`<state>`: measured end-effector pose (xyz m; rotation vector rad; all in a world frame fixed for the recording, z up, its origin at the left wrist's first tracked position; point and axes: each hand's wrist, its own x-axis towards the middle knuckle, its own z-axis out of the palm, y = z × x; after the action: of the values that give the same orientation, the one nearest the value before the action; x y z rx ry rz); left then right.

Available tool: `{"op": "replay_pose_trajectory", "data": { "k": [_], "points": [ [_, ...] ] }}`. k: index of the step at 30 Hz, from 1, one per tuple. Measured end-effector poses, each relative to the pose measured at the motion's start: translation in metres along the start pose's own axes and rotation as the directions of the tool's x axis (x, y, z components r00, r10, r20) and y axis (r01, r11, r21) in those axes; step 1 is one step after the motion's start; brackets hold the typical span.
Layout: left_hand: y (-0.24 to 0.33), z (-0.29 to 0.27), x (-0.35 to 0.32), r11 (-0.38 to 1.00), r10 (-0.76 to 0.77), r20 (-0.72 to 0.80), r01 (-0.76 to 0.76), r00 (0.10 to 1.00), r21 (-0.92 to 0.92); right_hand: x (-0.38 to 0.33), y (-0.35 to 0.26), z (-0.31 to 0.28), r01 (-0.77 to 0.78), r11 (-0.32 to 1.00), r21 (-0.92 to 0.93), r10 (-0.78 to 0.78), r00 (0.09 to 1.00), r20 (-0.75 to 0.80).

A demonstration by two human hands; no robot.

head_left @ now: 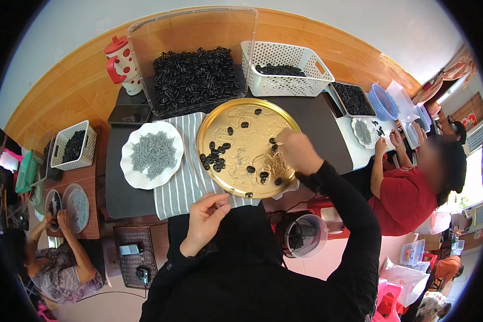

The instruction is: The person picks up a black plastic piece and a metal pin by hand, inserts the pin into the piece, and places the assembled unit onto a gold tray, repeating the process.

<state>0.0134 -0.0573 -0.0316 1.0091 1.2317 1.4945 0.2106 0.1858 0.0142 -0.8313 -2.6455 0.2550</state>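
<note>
A round gold tray point(236, 182) with a raised pattern lies before me, with small black oval plastic pieces point(216, 159) gathered at its left and others scattered about. My right hand point(298, 152) is over the tray's right side, fingers pinched beside a black piece; whatever they hold is hidden. Below the tray's near edge, my left hand point(206, 219) is closed, thumb against the curled fingers, and I cannot make out what is in it. To the left, a white scalloped plate point(127, 165) carries a heap of small grey pieces on a striped cloth point(173, 197).
Behind the tray stand a clear bin point(198, 29) of black pieces and a white perforated basket point(284, 86). A red-spotted cup point(124, 70) is at the back left. People work at the left and right. An open bin point(312, 236) is below the table's near edge.
</note>
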Motion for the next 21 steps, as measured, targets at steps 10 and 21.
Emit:
{"op": "replay_pose_trajectory", "data": {
  "k": [10,21],
  "points": [
    [0.001,0.009,-0.003,0.999,0.001,0.019,0.000,1.000,-0.041,0.012,0.025,-0.001,0.087,0.965,-0.248,-0.023,0.968,0.249],
    [0.025,-0.002,0.015,0.943,0.133,0.001,-0.126,0.991,0.308,0.034,0.048,-0.007,0.224,0.960,-0.169,-0.159,0.930,0.332]
  ]
}}
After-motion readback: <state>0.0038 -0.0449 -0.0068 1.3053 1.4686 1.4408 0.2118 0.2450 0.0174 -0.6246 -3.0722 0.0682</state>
